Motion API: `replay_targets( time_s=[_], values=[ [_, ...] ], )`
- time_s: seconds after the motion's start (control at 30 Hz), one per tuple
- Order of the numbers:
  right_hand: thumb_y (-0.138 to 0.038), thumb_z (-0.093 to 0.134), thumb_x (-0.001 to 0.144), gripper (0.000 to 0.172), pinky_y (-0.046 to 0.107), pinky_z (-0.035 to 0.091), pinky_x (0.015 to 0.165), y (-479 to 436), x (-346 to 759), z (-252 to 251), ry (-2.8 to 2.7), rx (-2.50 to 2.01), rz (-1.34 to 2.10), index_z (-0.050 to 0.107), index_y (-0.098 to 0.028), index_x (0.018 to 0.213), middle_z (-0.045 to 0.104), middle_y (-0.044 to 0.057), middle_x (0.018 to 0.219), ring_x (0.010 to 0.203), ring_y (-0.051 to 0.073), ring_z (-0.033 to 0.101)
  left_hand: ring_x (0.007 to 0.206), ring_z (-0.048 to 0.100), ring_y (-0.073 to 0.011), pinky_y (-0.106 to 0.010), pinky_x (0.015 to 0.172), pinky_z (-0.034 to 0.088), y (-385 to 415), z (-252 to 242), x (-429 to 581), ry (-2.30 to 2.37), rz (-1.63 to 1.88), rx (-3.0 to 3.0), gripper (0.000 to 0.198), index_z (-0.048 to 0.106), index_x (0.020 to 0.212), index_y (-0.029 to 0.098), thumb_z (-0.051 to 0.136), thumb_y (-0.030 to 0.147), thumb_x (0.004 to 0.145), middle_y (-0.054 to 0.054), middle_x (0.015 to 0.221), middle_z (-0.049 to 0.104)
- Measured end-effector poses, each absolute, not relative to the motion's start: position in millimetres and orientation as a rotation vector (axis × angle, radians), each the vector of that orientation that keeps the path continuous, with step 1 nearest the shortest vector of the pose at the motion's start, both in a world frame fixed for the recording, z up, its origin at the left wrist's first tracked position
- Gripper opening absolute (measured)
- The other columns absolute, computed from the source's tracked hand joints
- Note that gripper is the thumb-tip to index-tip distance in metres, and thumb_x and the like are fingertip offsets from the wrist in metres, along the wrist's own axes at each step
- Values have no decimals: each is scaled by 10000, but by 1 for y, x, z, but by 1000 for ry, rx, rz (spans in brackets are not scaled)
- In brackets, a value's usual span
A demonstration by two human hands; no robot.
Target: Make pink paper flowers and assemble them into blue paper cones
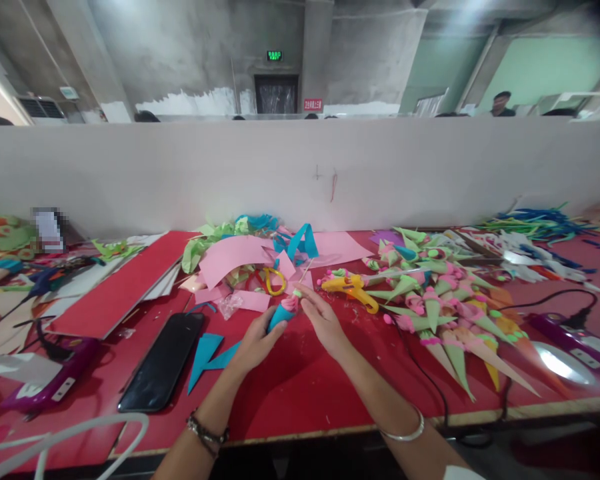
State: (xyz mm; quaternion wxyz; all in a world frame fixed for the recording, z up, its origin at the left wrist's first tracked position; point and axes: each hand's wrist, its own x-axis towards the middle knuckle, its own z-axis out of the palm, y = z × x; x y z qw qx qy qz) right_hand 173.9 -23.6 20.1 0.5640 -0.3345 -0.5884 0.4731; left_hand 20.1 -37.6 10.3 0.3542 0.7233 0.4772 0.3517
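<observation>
My left hand (255, 339) is wrapped round a blue paper ice-cream cone (281, 315) with a pink swirled top (290, 304), which tilts up to the right. My right hand (325, 319) is at the top of the cone. Its thumb and fingertips are closed on a small pale green pom-pom (297, 293) at the pink tip. Right of my right hand lies a yellow glue gun (351, 288). Blue paper pieces (205, 357) lie left of my left hand. Many finished-looking paper cones (433, 310) in green, pink and orange are heaped on the right.
A black phone (163, 363) lies at the left on the red table (300, 407). Behind my hands are pink paper sheets (237, 260) and yellow-handled scissors (275, 281). Purple power strips (55, 377) stand at both sides, with cables. A white partition (205, 173) closes off the back.
</observation>
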Motion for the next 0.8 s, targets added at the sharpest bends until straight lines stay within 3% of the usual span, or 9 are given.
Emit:
replay_targets(
  time_s=[0.17,0.33,0.43,0.57,0.67,0.8],
  values=[
    [-311,565,710,228,295,456,786,-18,173,12,-1314,-828,1235,562,-213,917,629,5,890,845,164,589,998,478,-235,-383,903,346,-36,4,18,1282,805,2055,438,484,1102,142,452,429,772,-99,1084,539],
    [-291,554,700,241,310,468,747,-11,175,-1,-1246,-946,1335,516,-213,924,618,-7,774,760,164,612,1038,418,-202,-397,946,294,-32,4,13,1401,944,2137,314,478,1091,184,365,307,826,-73,1075,501],
    [-256,552,689,262,319,464,755,-10,176,-8,-1327,-1015,1369,519,-210,945,619,6,807,780,168,612,1065,388,-183,-387,956,287,-29,2,10,1359,1006,2148,338,451,1108,199,350,150,789,-61,1111,465],
    [-251,490,731,280,331,455,785,-7,176,-17,-1452,-1027,1276,518,-198,1005,619,34,862,806,164,605,956,454,-157,-341,884,363,-25,-7,10,1223,1024,2187,499,436,1127,181,291,-3,686,-65,1009,483],
    [-251,484,740,326,346,442,816,-7,178,-20,-1568,-1095,1081,516,-203,1060,574,70,1018,915,180,567,855,491,-155,-322,810,401,-24,-9,11,1214,1050,2163,444,445,1111,160,312,25,709,-60,913,518],
    [-239,538,706,334,387,359,921,-12,179,-15,-1786,-1145,838,563,-204,1037,482,91,1156,1077,216,460,709,507,-138,-274,696,417,-25,-3,12,1234,1046,2041,291,479,1068,158,356,196,806,-30,782,555]
  ],
)
